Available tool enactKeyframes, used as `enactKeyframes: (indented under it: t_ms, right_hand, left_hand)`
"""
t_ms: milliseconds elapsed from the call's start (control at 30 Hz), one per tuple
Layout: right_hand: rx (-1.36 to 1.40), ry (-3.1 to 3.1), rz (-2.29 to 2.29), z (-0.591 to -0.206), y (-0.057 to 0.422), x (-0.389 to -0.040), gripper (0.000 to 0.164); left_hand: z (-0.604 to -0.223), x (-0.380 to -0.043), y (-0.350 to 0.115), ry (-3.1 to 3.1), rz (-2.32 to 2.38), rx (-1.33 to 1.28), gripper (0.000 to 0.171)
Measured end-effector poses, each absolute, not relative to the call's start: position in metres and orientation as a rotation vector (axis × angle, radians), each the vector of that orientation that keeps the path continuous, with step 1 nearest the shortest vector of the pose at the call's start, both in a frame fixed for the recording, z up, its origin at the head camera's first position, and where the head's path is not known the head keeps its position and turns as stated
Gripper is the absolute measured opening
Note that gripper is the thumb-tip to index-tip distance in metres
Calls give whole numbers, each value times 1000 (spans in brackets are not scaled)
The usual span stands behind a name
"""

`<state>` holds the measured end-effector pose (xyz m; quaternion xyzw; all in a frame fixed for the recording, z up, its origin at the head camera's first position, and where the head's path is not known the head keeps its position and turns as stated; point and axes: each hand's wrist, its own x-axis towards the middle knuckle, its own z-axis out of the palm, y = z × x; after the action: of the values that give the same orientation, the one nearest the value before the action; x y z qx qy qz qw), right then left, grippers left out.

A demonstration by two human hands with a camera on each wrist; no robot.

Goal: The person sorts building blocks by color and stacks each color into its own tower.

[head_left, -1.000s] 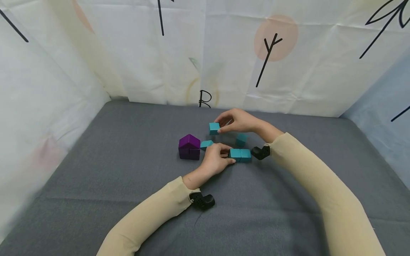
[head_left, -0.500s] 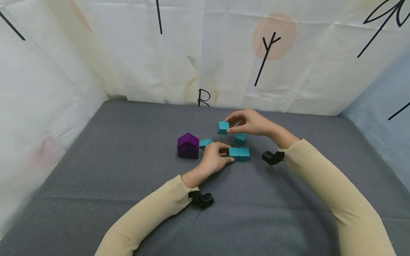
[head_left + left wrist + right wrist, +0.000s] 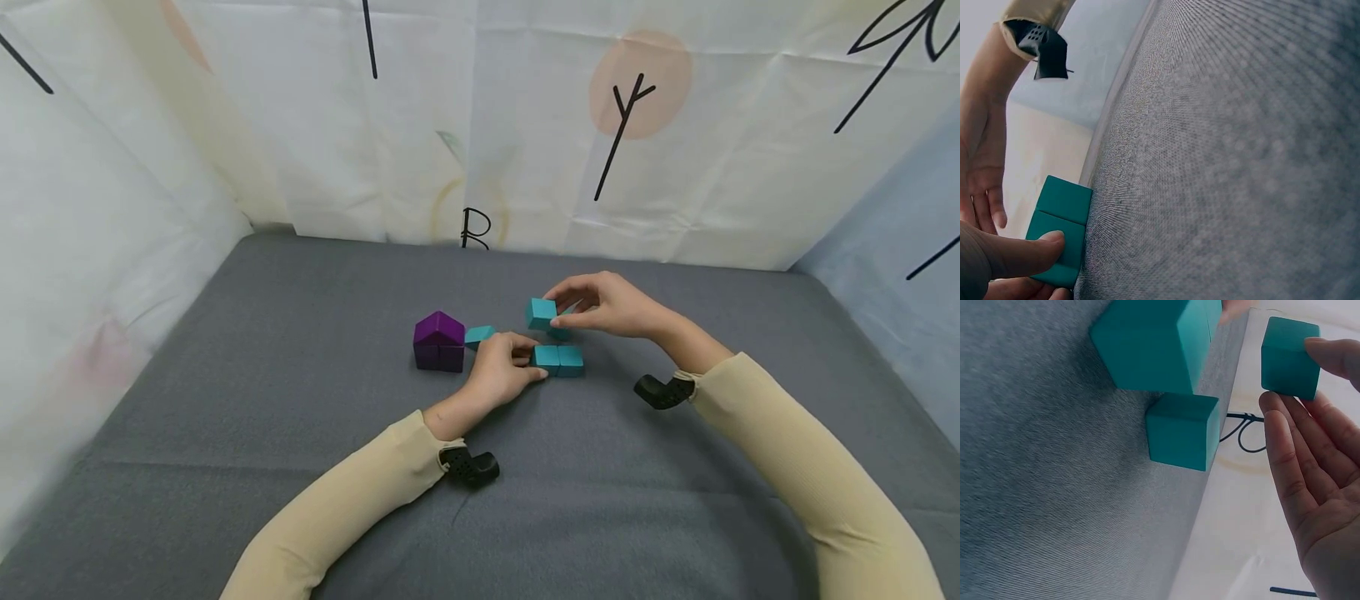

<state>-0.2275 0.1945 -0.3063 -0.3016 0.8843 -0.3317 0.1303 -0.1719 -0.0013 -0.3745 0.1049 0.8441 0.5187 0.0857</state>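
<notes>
My left hand (image 3: pixel 498 372) pinches the left one of two teal blocks (image 3: pixel 558 361) that stand side by side on the cloth. In the left wrist view the thumb lies across the face of that teal block (image 3: pixel 1063 250). Held between thumb and fingertips of my right hand (image 3: pixel 618 307) is a teal cube (image 3: pixel 540 314), raised above the cloth behind the pair. It partly covers another teal block (image 3: pixel 560 333) in the head view. The right wrist view shows this held cube (image 3: pixel 1288 359) apart from the teal block (image 3: pixel 1182 431) standing on the cloth.
Left of the left hand stands a purple stack (image 3: pixel 438 357), two blocks under a triangular purple roof (image 3: pixel 438 327). A teal piece (image 3: pixel 478 335) with a slanted side lies beside it. Grey cloth (image 3: pixel 300 400) covers the table; a printed white curtain (image 3: pixel 360 167) hangs behind.
My right hand has carried the teal cube to the right, then a little toward me, over the rear teal block. The left hand keeps its hold on the pair.
</notes>
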Motion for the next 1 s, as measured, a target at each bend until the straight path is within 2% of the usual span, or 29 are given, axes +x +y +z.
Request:
enactKeyframes:
  t_ms: [533,1000]
  right_hand:
    - [-890,2564,-971,-318,204,-207,34]
    - [-918,2570,-946,-325,204,-201,31]
  left_hand:
    - [-373,-170,-2,2509,1558,319,38]
    - [-372,-171,-1,2507,1532,281,42]
